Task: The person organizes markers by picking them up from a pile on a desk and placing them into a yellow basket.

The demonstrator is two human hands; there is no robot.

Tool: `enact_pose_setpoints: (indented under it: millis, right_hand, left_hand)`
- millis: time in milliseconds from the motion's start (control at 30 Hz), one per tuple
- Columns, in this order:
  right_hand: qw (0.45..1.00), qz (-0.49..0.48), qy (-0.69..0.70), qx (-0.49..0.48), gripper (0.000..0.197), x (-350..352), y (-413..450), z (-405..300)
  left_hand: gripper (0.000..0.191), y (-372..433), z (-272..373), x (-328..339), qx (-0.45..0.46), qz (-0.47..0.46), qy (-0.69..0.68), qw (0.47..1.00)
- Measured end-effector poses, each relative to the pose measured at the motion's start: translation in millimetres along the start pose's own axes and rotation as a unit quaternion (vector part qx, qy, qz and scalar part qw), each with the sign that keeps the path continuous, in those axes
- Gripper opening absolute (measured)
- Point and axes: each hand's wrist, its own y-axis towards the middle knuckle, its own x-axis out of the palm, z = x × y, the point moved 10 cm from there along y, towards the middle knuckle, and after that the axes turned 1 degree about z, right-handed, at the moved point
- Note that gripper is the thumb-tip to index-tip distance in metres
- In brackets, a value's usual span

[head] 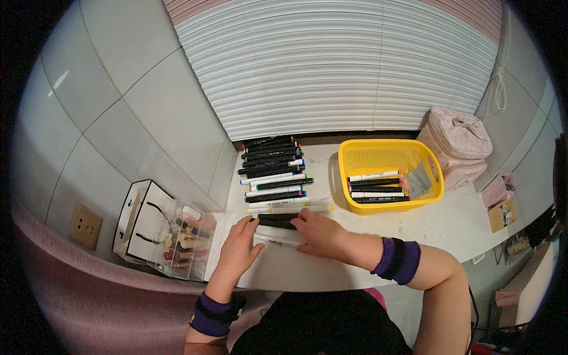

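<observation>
Two black markers [277,220] lie side by side on the white tabletop between my hands. Just nearer to me is a white marker [279,240]. My left hand [239,246] is at their left ends, thumb and fingers spread, fingertips by the black markers. Bent over the right ends are the fingers of my right hand [321,233], the thumb low beside the white marker's end; whether they grip is unclear. Beyond, a column of black and white markers [275,182] runs toward the window, mostly lying crosswise, the farthest ones piled. A yellow-tipped pale marker [317,207] lies just past my right fingers.
A yellow plastic basket [390,207] holds several markers and a grey packet [419,181]. Behind it stands a pink case [459,137]. At left are a white paper bag [144,222] and a clear organizer [195,248] with cosmetics. Small boxes [501,204] sit far right.
</observation>
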Motion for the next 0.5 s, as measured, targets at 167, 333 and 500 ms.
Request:
enact_pose_setpoints:
  millis: [167,333,500]
  right_hand:
    - [1.0,-0.025,-0.009,0.001,0.053,11.9,5.6,0.1]
    - [0.992,-0.032,-0.101,-0.067,0.045,18.0,2.6,-12.9]
    - [0.997,0.006,-0.075,-0.015,0.036,10.7,1.3,-9.7]
  left_hand:
    - [0.056,3.5,-9.1,1.8,-0.025,0.002,-0.025,0.999]
    - [0.043,3.8,-11.9,2.8,-0.026,0.001,-0.027,0.999]
    - [0.035,2.7,-1.9,-0.3,0.002,-0.003,-0.025,1.0]
